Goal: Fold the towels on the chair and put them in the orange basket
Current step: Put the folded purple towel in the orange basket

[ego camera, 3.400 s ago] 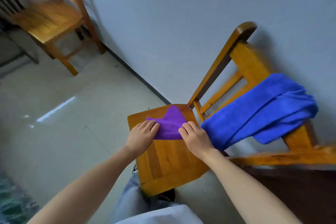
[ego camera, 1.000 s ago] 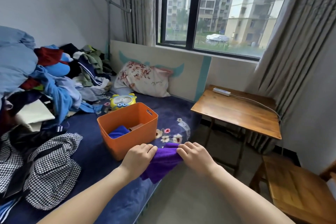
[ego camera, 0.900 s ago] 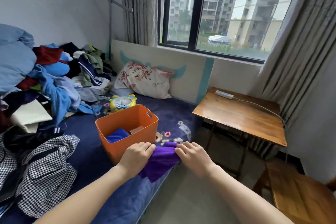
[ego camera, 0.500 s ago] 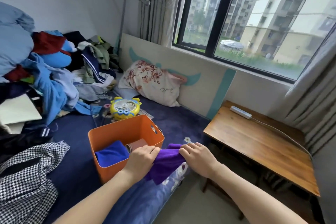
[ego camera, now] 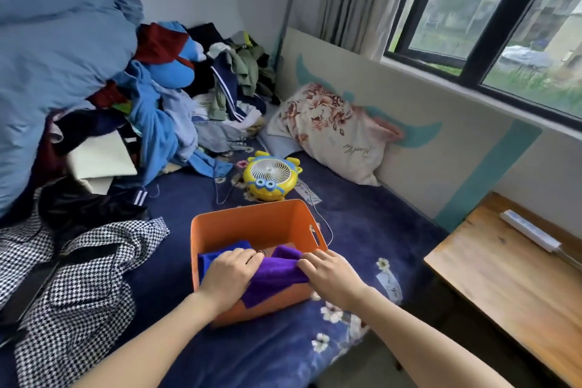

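The orange basket (ego camera: 252,222) stands on the dark blue bed. Both hands hold a folded purple towel (ego camera: 277,272) over the basket's near rim. My left hand (ego camera: 231,271) grips its left end and my right hand (ego camera: 327,271) grips its right end. One corner of the towel hangs down over the basket's front wall. A folded blue towel (ego camera: 211,258) lies inside the basket at the left, partly hidden by my left hand. The chair is out of view.
A yellow toy fan (ego camera: 271,175) sits just behind the basket. Piles of clothes (ego camera: 126,98) and a checked garment (ego camera: 78,277) crowd the left of the bed. A floral pillow (ego camera: 333,132) leans on the wall. A wooden table (ego camera: 510,277) with a power strip (ego camera: 529,235) stands at the right.
I have turned from the chair to the bed and carried the purple towel in both hands up to and over the orange basket's near rim.
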The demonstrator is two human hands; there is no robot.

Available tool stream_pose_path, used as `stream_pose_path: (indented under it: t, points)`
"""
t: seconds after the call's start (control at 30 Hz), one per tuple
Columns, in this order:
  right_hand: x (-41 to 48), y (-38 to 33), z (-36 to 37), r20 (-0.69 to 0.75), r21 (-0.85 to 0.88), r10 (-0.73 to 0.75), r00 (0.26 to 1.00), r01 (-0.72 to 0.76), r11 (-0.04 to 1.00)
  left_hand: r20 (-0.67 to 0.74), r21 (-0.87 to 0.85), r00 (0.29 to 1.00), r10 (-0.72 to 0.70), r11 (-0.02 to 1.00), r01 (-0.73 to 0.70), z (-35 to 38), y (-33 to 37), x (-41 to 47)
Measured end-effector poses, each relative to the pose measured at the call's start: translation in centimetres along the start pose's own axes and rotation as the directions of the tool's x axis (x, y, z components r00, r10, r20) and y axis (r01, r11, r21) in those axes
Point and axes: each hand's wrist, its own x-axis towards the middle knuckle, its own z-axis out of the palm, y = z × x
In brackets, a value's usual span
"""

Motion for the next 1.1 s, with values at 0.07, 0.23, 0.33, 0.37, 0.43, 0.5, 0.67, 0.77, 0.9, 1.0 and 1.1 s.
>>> stream_pose_path:
  t: [0.07, 0.23, 0.33, 0.37, 0.43, 0.5, 0.67, 0.77, 0.9, 1.0, 1.1]
  points:
    - [1.9, 2.1, 1.5, -0.028, 0.016, -0.041, 0.999, 0.041, 0.999, 0.038, 0.039, 0.998, -0.057, 0.998, 0.055, 0.9, -1.0, 1.5]
    - [5.7, 8.1, 5.5, -0.045, 0.127, -0.112, 0.993, 0.117, 0.985, 0.217, 0.099, 0.945, -0.243, 0.969, 0.227, 3.6, -1.9, 5.9]
    - [6.5, 11.3, 8.5, 0.010, 0.178, -0.181, 0.983, 0.176, 0.968, 0.346, 0.111, 0.873, -0.343, 0.939, 0.325, 6.7, -1.8, 8.0]
    - [6.5, 12.1, 9.7, 0.045, 0.196, -0.199, 0.979, 0.187, 0.963, 0.371, 0.127, 0.853, -0.368, 0.930, 0.346, 7.8, -1.7, 8.6]
    - [6.8, 13.5, 11.7, 0.065, 0.219, -0.222, 0.973, 0.203, 0.954, 0.429, 0.128, 0.813, -0.393, 0.918, 0.375, 9.7, -1.6, 9.6]
    - [7.3, 15.0, 13.8, 0.054, 0.233, -0.233, 0.971, 0.215, 0.948, 0.479, 0.144, 0.774, -0.415, 0.907, 0.396, 11.8, -1.9, 10.3]
    - [9.6, 18.0, 16.0, -0.031, 0.238, -0.100, 0.995, 0.104, 0.966, 0.389, 0.172, 0.813, -0.433, 0.901, 0.398, 13.8, -3.5, 13.9]
    - [10.5, 18.9, 17.4, -0.042, 0.265, -0.040, 0.998, 0.050, 0.963, 0.352, 0.200, 0.785, -0.510, 0.860, 0.469, 15.1, -4.4, 15.4]
    - [9.8, 16.3, 20.5, 0.067, 0.234, -0.040, 0.997, 0.023, 0.972, 0.445, 0.217, 0.668, -0.596, 0.796, 0.565, 19.7, -3.9, 13.2]
    - [9.2, 13.8, 23.6, 0.294, 0.242, 0.013, 0.956, -0.088, 0.966, 0.580, 0.207, 0.569, -0.583, 0.781, 0.590, 23.5, -2.8, 10.6]
    - [8.8, 12.4, 25.9, 0.457, 0.249, 0.053, 0.888, -0.185, 0.951, 0.711, 0.170, 0.428, -0.558, 0.727, 0.665, 25.1, -1.9, 9.1]
